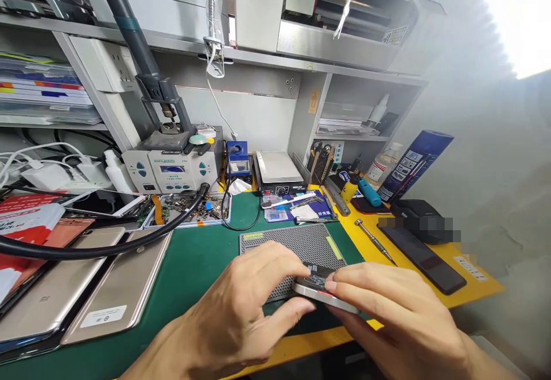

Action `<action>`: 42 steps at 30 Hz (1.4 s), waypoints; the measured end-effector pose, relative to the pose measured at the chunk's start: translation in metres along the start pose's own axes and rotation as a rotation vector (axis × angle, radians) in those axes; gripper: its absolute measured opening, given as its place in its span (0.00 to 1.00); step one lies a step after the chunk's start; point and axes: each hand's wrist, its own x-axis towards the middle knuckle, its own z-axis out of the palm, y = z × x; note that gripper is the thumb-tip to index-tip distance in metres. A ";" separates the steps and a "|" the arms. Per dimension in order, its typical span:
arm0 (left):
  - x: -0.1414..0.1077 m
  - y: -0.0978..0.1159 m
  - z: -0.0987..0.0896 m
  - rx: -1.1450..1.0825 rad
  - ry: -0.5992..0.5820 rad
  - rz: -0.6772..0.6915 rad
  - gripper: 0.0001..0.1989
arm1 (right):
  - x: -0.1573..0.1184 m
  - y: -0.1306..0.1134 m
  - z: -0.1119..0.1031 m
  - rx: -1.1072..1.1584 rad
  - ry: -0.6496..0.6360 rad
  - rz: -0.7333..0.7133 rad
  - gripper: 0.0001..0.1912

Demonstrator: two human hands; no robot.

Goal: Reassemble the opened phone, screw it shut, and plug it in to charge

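Head view: silver-edged device (318, 281) was held up at the perforated mat's (301, 242) near edge. Right hand (400, 305) had it clamped; left hand (253, 294) pinched the opposite end, fingers nearly closed. Work looked unfinished; couldn't tell whether casing was open. Screwdriver (376, 242) lay unheld.

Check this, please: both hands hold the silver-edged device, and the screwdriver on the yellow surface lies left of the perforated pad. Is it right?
Not quite. The screwdriver on the yellow surface lies to the right of the perforated pad, not left, as the head view shows. The rest holds: the left hand and the right hand hold the silver-edged device.
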 end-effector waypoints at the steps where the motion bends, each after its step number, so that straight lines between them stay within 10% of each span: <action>1: 0.000 -0.001 0.001 -0.019 0.012 -0.002 0.11 | 0.001 0.001 -0.002 0.005 0.011 0.005 0.09; 42: -0.011 0.015 0.000 0.566 -0.117 0.117 0.06 | -0.005 0.012 0.021 0.005 0.005 -0.041 0.09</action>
